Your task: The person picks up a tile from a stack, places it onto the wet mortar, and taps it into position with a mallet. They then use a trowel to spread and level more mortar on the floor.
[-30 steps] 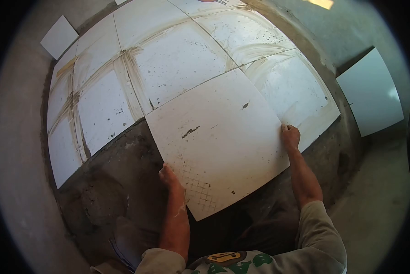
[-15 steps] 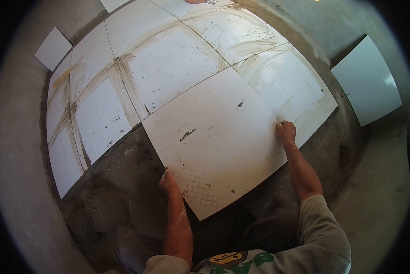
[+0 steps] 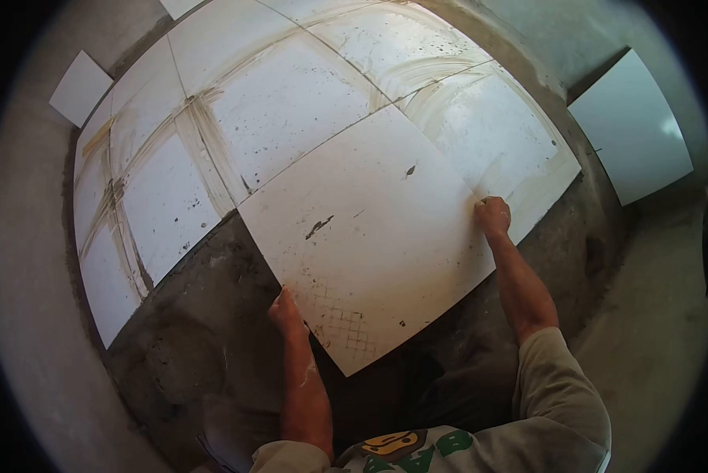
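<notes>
A large pale floor tile (image 3: 378, 229) fills the middle of the head view, marked with dark smudges and a printed grid near its close corner. My left hand (image 3: 286, 313) is closed on its left edge, the fingers partly hidden beneath. On the opposite edge, my right hand (image 3: 493, 215) grips the tile with curled fingers. The tile's far edge lies along the laid tiles (image 3: 287, 106), and its right side meets or overlaps another laid tile (image 3: 492, 138). Whether it rests on the floor or is held just above cannot be made out.
Dark, rough mortar floor (image 3: 188, 315) shows to the left of the tile. A loose tile (image 3: 634, 130) leans on the right wall, and a smaller piece (image 3: 81, 88) leans at the far left. Brown smears run along the joints of the laid floor.
Both hands keep their hold on the tile. The whole scene shifts slightly up and left in view; the tile barely moves against the laid ones.
</notes>
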`<state>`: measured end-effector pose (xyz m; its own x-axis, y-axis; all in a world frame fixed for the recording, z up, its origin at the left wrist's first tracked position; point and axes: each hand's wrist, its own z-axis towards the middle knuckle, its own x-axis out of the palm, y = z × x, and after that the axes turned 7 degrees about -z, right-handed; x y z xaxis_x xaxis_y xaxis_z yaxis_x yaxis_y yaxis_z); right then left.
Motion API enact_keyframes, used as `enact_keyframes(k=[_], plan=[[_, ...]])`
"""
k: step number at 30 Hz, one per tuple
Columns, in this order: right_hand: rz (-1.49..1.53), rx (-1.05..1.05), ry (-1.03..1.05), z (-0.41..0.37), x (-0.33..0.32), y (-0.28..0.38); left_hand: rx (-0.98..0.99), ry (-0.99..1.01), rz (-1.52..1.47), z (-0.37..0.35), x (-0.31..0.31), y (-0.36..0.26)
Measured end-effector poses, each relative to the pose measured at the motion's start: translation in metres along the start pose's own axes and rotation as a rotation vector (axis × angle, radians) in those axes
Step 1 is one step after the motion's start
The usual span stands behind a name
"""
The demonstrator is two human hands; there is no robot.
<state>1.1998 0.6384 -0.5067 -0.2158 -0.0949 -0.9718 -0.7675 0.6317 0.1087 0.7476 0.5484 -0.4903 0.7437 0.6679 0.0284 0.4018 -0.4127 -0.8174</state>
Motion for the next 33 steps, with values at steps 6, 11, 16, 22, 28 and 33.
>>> enact_keyframes(k=[6,11,16,22,28,33], plan=[[-0.062,-0.077,0.031,0.007,-0.002,0.003,0.182,-0.088,0.339,0.027,-0.014,0.032],[-0.025,-0.044,0.010,0.001,-0.001,0.004,0.177,-0.062,0.273,0.026,-0.012,0.030],[-0.057,-0.059,0.001,-0.001,0.001,0.007,0.153,-0.134,0.338,0.022,-0.006,0.027],[-0.070,-0.059,-0.007,-0.003,0.005,0.007,0.193,-0.068,0.311,0.020,-0.008,0.026],[-0.040,-0.219,-0.177,-0.003,-0.067,0.078,0.207,0.077,0.263,-0.009,0.037,-0.027],[0.710,-0.371,-0.677,-0.039,-0.207,0.135,0.485,0.259,0.111,-0.036,0.095,-0.132]])
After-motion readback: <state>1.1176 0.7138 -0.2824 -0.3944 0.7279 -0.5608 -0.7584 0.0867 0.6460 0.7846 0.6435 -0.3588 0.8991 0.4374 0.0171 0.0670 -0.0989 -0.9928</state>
